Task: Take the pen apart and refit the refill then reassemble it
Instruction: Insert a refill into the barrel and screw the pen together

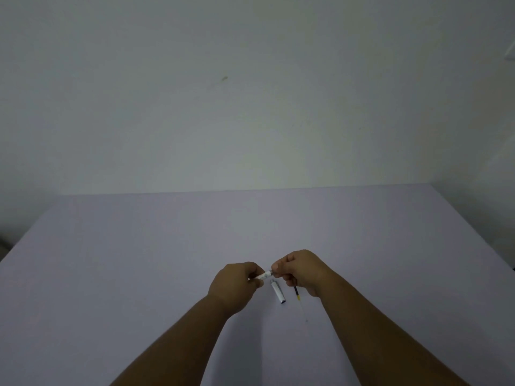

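Both of my hands meet over the table a little right of the middle. My left hand (235, 282) grips one end of a short white pen barrel (264, 274). My right hand (302, 270) pinches the other end, where a small grey tip piece shows. On the table just below lies the white pen cap (278, 291) with a dark end. To its right lies the thin refill (298, 298), dark at the top with a yellow band, partly hidden under my right hand.
A pale lilac table (139, 260) fills the lower half of the view and meets a plain white wall (250, 93) at the back. The table's right edge runs off at the far right.
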